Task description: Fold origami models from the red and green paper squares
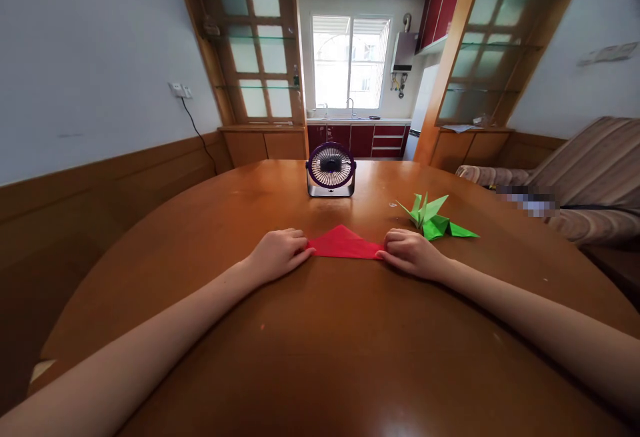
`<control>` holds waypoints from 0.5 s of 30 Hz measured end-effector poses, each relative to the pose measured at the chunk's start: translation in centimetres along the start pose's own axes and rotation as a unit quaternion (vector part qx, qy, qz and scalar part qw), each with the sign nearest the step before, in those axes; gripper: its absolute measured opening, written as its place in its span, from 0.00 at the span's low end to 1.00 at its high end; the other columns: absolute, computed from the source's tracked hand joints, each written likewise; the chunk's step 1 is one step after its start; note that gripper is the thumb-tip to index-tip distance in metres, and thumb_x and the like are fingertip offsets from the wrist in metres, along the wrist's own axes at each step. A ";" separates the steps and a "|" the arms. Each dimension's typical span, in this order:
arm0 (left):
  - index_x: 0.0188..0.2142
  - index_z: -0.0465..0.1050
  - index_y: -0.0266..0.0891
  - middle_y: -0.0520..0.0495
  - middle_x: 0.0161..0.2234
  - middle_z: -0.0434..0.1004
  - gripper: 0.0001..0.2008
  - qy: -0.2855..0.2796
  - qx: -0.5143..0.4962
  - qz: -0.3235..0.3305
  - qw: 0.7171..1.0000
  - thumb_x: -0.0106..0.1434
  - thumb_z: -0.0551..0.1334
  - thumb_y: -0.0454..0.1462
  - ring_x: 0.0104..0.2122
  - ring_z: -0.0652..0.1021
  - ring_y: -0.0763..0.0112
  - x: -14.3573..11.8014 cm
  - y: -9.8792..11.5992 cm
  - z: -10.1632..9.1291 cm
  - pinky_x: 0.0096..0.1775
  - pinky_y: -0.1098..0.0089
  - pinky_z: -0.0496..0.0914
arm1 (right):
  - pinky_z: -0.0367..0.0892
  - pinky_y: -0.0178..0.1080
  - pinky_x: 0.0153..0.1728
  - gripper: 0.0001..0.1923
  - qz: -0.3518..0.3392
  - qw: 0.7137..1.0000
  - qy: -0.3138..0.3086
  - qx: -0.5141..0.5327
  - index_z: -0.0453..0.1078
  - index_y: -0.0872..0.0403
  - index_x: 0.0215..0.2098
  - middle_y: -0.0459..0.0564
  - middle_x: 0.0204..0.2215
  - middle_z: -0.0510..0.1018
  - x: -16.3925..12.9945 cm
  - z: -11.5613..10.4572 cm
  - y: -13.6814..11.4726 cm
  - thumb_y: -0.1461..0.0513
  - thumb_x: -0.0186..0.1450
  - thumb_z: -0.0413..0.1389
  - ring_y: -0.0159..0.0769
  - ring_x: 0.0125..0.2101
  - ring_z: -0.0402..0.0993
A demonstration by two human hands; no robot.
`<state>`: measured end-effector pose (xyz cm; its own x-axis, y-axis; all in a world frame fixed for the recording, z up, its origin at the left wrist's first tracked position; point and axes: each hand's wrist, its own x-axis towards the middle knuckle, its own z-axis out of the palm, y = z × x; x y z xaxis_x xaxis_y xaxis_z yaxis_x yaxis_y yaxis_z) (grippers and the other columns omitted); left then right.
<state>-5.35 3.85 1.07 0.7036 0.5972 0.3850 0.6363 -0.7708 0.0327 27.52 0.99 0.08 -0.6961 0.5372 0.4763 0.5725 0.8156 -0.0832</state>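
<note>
A red paper (344, 242) lies flat on the brown surface (320, 343), folded into a triangle with its long edge toward the person and its peak pointing to 12 o'clock. The left hand (278, 254) presses on the triangle's 9 o'clock corner, fingers curled and tips down on the paper; the right hand (411, 253) does the same at the 3 o'clock corner, loosely closed with fingertips pinning the tip. Neither hand lifts the sheet; both hold it flat against the surface. Judging by the shape, only an early fold looks done: the paper is a plain triangle, with no further creases or flaps showing, so most of the folding appears left. A finished green crane (434, 219) sits at 2 o'clock from the red paper, just beyond the right hand and apart from it, wings raised. A small fan (331, 170) stands at 12 o'clock, well behind the paper, facing the person. A striped sofa (590, 170) is off the surface at 3 o'clock.
</note>
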 end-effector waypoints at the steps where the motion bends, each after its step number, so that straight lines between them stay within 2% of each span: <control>1: 0.33 0.74 0.38 0.44 0.35 0.79 0.16 0.006 0.013 -0.018 1.000 0.68 0.53 0.44 0.36 0.78 0.64 0.1 0.2 0.3 0.40 0.66 0.71 | 0.63 0.38 0.30 0.21 0.018 1.000 0.004 0.003 0.63 0.54 0.21 0.49 0.24 0.68 0.0 0.1 0.1 0.56 0.71 0.47 0.34 0.27 0.64; 4: 0.43 0.73 0.36 0.41 0.43 0.77 0.16 0.004 0.021 -0.074 0.997 0.67 0.54 0.45 0.44 0.76 0.59 0.3 0.6 1.1 0.48 0.59 0.69 | 0.65 0.40 0.34 0.16 0.071 0.997 0.006 0.010 0.66 0.55 0.26 0.50 0.28 0.70 0.0 0.5 0.4 0.54 0.68 0.52 0.36 0.30 0.66; 7: 0.53 0.69 0.36 0.39 0.54 0.70 0.20 -0.025 -0.004 -0.097 0.995 0.68 0.52 0.45 0.54 0.70 0.56 0.4 0.6 1.4 0.56 0.55 0.63 | 0.67 0.45 0.43 0.11 0.101 0.994 0.002 0.030 0.70 0.55 0.36 0.54 0.38 0.73 0.1 0.7 0.6 0.55 0.66 0.55 0.40 0.39 0.69; 11: 0.55 0.67 0.38 0.40 0.58 0.67 0.21 -0.055 -0.062 -0.091 0.992 0.69 0.51 0.46 0.58 0.67 0.57 0.5 0.3 1.4 0.60 0.53 0.58 | 0.64 0.51 0.52 0.15 0.090 0.994 -0.028 0.049 0.69 0.53 0.48 0.57 0.47 0.71 0.1 0.7 0.5 0.55 0.68 0.53 0.45 0.49 0.68; 15: 0.52 0.68 0.39 0.40 0.57 0.68 0.20 -0.050 -0.162 -0.101 0.980 0.66 0.56 0.47 0.57 0.68 0.57 0.5 0.0 1.1 0.58 0.54 0.61 | 0.63 0.53 0.55 0.18 0.085 0.994 -0.045 0.060 0.68 0.53 0.52 0.57 0.50 0.71 0.1 0.6 0.5 0.54 0.68 0.52 0.46 0.52 0.66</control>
<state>-4.63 4.44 0.23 0.6119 0.7507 0.2490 0.6426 -0.6555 0.3969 27.48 1.52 -0.45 -0.6317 0.6826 0.3673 0.6336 0.7277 -0.2627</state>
